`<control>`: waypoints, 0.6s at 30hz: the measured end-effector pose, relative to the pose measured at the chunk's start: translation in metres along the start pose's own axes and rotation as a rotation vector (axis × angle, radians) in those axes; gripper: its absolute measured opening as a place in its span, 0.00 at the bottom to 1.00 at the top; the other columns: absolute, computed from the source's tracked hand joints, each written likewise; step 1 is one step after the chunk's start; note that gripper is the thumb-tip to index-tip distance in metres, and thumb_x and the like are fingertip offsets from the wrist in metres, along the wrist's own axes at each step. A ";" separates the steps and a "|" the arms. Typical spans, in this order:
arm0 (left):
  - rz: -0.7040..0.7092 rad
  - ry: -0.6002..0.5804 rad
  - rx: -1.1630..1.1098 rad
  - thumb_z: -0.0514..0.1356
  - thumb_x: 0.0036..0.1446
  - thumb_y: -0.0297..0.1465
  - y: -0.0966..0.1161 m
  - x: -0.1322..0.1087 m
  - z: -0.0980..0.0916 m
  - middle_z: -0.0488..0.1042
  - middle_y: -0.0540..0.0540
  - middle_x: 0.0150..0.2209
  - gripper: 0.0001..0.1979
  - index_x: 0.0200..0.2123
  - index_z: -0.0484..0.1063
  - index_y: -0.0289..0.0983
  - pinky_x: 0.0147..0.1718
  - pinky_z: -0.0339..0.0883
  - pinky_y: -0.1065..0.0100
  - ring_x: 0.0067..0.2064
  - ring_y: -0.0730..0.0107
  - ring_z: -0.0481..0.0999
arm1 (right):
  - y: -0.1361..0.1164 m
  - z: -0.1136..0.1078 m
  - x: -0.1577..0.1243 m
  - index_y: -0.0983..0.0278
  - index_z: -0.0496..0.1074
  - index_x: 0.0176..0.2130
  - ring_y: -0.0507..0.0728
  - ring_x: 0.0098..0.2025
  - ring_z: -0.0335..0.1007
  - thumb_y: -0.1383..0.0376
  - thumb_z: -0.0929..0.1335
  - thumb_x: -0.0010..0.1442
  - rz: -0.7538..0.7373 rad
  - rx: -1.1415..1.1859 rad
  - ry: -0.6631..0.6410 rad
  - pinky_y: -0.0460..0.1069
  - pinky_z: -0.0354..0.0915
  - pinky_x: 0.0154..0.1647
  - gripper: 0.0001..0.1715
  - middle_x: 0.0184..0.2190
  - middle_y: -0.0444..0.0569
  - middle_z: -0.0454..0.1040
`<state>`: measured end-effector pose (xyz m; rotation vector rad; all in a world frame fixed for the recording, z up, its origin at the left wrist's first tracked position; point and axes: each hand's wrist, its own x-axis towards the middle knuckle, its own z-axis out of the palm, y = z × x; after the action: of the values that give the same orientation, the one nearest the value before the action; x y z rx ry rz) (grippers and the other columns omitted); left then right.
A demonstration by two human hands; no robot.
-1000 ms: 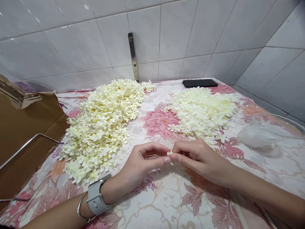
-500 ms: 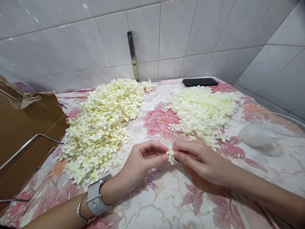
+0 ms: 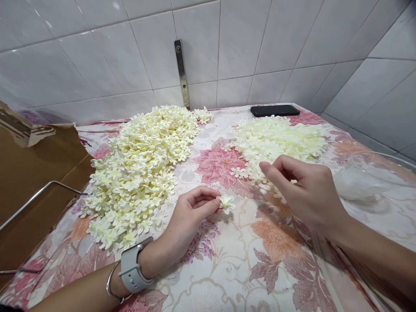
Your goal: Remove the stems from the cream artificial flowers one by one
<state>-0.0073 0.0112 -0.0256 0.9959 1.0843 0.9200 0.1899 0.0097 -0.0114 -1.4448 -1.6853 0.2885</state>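
Observation:
My left hand (image 3: 186, 216) rests on the floral tablecloth (image 3: 227, 268) and pinches a small cream fabric flower (image 3: 226, 201) between thumb and fingertips. A grey watch and a thin bangle sit on that wrist. My right hand (image 3: 305, 193) hovers above the near edge of the right flower pile (image 3: 276, 141), fingers loosely curled and apart, holding nothing that I can see. A larger pile of cream flowers (image 3: 143, 169) lies to the left of my left hand.
A black phone (image 3: 274, 110) lies at the back by the tiled wall. A clear glass bowl (image 3: 373, 177) stands at the right. A brown cardboard box (image 3: 35, 182) with a metal wire handle sits at the left edge. A metal strip runs up the wall.
My hands were together on one flower. The right hand has let go and lifted right toward the right pile; the left hand keeps the flower, now spread open.

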 end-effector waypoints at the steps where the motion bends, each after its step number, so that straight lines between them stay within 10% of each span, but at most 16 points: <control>1: 0.004 0.001 0.007 0.65 0.47 0.27 0.000 0.000 0.000 0.72 0.53 0.25 0.03 0.28 0.73 0.36 0.28 0.65 0.77 0.28 0.78 0.72 | -0.001 0.001 -0.002 0.61 0.54 0.18 0.48 0.15 0.48 0.62 0.63 0.61 -0.099 -0.018 -0.016 0.47 0.47 0.18 0.22 0.12 0.37 0.51; 6: 0.057 -0.055 0.057 0.64 0.47 0.26 0.002 -0.005 0.003 0.73 0.53 0.25 0.02 0.28 0.73 0.36 0.25 0.63 0.78 0.27 0.79 0.71 | -0.008 0.016 -0.019 0.63 0.63 0.25 0.49 0.19 0.58 0.63 0.61 0.64 -0.434 -0.028 -0.340 0.45 0.52 0.21 0.16 0.19 0.42 0.65; 18: 0.000 -0.185 -0.011 0.67 0.47 0.28 0.002 -0.005 -0.001 0.74 0.53 0.26 0.04 0.29 0.75 0.37 0.26 0.63 0.80 0.28 0.80 0.71 | -0.007 0.013 -0.014 0.63 0.56 0.22 0.50 0.22 0.57 0.63 0.58 0.65 -0.151 0.169 -0.669 0.45 0.53 0.25 0.20 0.19 0.40 0.58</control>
<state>-0.0093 0.0066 -0.0227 1.0505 0.9231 0.8161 0.1748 -0.0003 -0.0203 -1.1492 -2.2173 0.8812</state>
